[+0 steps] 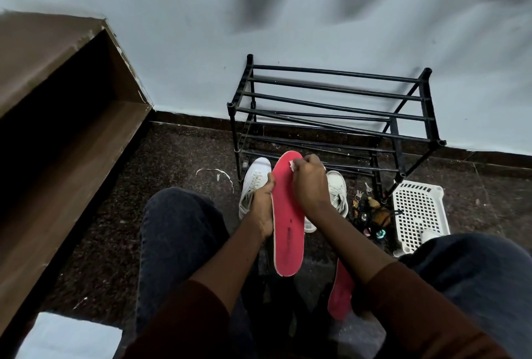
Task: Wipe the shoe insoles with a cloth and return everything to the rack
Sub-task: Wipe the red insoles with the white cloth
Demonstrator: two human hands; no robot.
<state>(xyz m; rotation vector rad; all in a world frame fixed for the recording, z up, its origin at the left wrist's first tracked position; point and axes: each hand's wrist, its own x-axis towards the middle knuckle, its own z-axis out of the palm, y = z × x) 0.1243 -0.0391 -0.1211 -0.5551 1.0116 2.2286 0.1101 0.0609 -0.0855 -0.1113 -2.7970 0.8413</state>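
Nearest, a spare red insole [341,292] lies on the floor [184,162], and above it the held insole [288,214] runs lengthwise with its toe pointing away toward the rack [331,105], the left hand [263,206] gripping its left edge and the right hand [311,183] pinching a white cloth [292,165] against its toe, with white shoes [254,180] just behind.

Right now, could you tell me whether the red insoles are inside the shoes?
Out: the left hand holds one insole, clear of the white shoes; the second insole lies beside the right forearm.
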